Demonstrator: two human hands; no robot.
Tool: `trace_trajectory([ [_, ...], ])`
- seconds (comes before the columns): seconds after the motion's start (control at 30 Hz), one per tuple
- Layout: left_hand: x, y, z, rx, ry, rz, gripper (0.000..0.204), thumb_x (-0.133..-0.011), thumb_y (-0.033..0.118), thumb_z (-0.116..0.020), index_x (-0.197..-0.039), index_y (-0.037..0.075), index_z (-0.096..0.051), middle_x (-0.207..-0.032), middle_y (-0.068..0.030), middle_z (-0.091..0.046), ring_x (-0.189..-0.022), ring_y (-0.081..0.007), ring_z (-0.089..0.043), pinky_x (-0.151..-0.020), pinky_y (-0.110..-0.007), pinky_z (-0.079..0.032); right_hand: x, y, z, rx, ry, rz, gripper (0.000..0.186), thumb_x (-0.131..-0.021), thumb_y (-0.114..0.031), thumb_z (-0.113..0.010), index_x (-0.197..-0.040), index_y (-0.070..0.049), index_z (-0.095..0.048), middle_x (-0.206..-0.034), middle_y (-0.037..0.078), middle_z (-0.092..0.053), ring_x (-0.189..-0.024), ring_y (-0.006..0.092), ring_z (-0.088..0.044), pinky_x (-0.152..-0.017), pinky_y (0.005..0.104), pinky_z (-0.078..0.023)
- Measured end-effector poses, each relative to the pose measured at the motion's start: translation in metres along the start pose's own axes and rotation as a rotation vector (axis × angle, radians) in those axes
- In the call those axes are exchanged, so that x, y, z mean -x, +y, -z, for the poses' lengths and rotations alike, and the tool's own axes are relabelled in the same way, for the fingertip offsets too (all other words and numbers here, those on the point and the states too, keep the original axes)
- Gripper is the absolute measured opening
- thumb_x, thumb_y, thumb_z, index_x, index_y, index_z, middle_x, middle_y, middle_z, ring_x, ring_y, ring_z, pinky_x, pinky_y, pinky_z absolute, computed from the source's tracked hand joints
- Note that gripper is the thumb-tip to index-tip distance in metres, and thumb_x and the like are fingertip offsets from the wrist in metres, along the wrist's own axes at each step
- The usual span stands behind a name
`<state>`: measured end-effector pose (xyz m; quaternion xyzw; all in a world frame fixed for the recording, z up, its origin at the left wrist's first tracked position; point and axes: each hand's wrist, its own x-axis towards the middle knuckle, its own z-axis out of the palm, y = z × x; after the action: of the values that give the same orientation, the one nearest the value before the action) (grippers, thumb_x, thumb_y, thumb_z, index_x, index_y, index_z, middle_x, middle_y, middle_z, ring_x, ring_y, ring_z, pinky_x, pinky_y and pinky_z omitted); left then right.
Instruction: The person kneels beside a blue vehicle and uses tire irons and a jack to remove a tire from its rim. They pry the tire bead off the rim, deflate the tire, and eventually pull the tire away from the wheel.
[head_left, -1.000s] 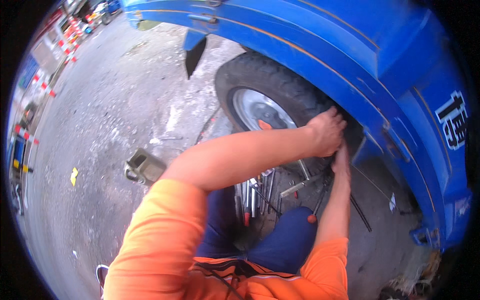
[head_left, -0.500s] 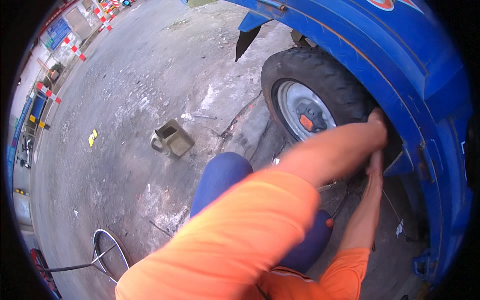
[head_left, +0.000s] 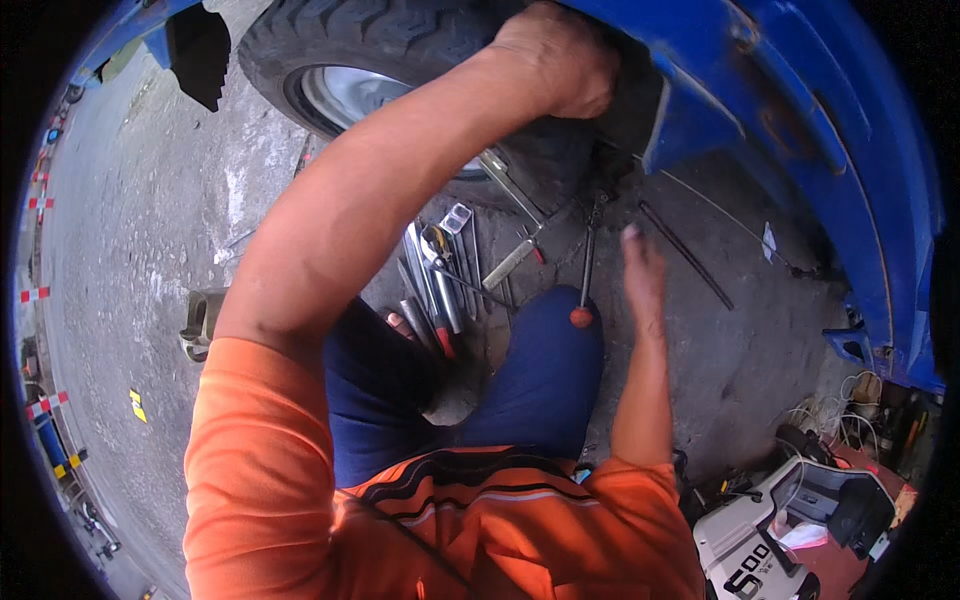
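Observation:
My left hand point(head_left: 555, 65) is curled at the back edge of the black tire point(head_left: 360, 30), under the blue vehicle body point(head_left: 800, 150); what its fingers grip is hidden. My right hand point(head_left: 645, 270) is open, fingers loosely extended, below it and beside a long dark bar point(head_left: 685, 255) on the ground. A metal rod with a rusty red ball end point(head_left: 580, 316) rises by my right knee. Several wrenches, rods and red-handled tools point(head_left: 442, 335) lie between my legs, near a metal T-shaped bar point(head_left: 512, 262).
An olive container point(head_left: 200, 315) sits left of my left arm. At the lower right are a light plastic box point(head_left: 760, 540), cords point(head_left: 855, 400) and clutter. Striped red-and-white posts point(head_left: 45, 405) line the far left edge. A thin wire point(head_left: 710, 200) runs beside the wheel.
The view has turned, bringing the tools and right-side box into sight. My right hand has come away from beside the left hand, down and toward me; my left hand remains at the tire.

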<state>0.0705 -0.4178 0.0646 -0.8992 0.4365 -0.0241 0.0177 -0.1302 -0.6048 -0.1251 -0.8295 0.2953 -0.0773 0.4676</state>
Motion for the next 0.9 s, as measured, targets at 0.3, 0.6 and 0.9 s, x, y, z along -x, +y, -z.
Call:
trace_trajectory([
  [0.3,0.135,0.094,-0.139,0.355,-0.022,0.289,0.046,-0.082,0.035,-0.067,-0.103,-0.004,-0.057,-0.088,-0.0235,-0.061,-0.091,-0.0383,-0.06,-0.082,-0.045,-0.048,0.055,0.022,-0.042,-0.051,-0.245,-0.132,0.016,-0.094,-0.017,-0.053,-0.098,-0.003,-0.055,-0.072,0.005,-0.056,-0.053,0.0104,-0.048,-0.039,0.0278,-0.038],
  [0.6,0.116,0.094,-0.19,0.892,-0.333,0.432,0.044,-0.087,0.038,-0.061,-0.096,-0.005,-0.061,-0.09,-0.0291,-0.063,-0.095,-0.0436,-0.061,-0.081,-0.046,-0.048,-0.055,0.056,0.048,1.065,-0.163,0.459,0.024,-0.083,-0.021,-0.055,-0.103,-0.01,-0.062,-0.08,0.016,-0.069,-0.074,0.0331,-0.068,-0.068,0.0467,-0.052],
  [0.9,0.112,0.103,-0.164,0.962,-0.297,0.497,0.041,-0.086,0.032,-0.064,-0.1,-0.006,-0.061,-0.087,-0.0288,-0.064,-0.091,-0.0407,-0.063,-0.079,-0.044,-0.047,-0.153,0.019,0.06,1.144,-0.088,0.518,0.025,-0.077,-0.014,-0.064,-0.102,-0.013,-0.062,-0.082,0.017,-0.068,-0.084,0.0364,-0.066,-0.092,0.0527,-0.043],
])
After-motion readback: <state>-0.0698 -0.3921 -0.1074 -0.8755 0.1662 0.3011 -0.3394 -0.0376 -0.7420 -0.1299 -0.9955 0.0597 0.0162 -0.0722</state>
